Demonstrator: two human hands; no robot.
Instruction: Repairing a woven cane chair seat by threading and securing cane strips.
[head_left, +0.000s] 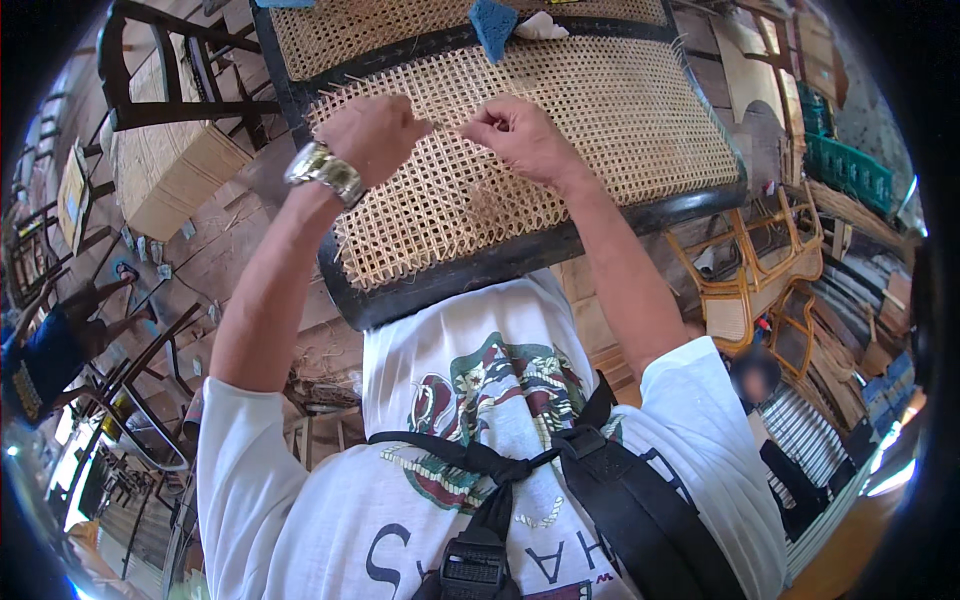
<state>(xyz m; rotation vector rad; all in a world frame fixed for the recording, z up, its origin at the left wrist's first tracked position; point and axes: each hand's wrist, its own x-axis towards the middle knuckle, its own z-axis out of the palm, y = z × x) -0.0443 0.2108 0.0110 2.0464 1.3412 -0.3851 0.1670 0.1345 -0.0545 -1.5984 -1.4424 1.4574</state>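
Note:
A woven cane panel (pixel 610 110) in a dark frame (pixel 460 262) lies in front of me, with loose cane ends along its left and near edges. Above its left half, my left hand (pixel 370 135) is closed with the fingertips together; a metal watch is on that wrist. My right hand (pixel 525 140) pinches thumb against finger a short way to the right, the two hands apart. Something thin and dark shows at the fingertips, too small to make out. A darker frayed patch (pixel 500 205) marks the weave below the right hand.
A blue sponge-like piece (pixel 492 28) and a crumpled white scrap (pixel 541 27) rest at the panel's far part. Left are a dark chair frame (pixel 185 50) and a cardboard box (pixel 170 150). Right are rattan chairs (pixel 750 270), a green crate (pixel 848 170) and a person (pixel 790 480).

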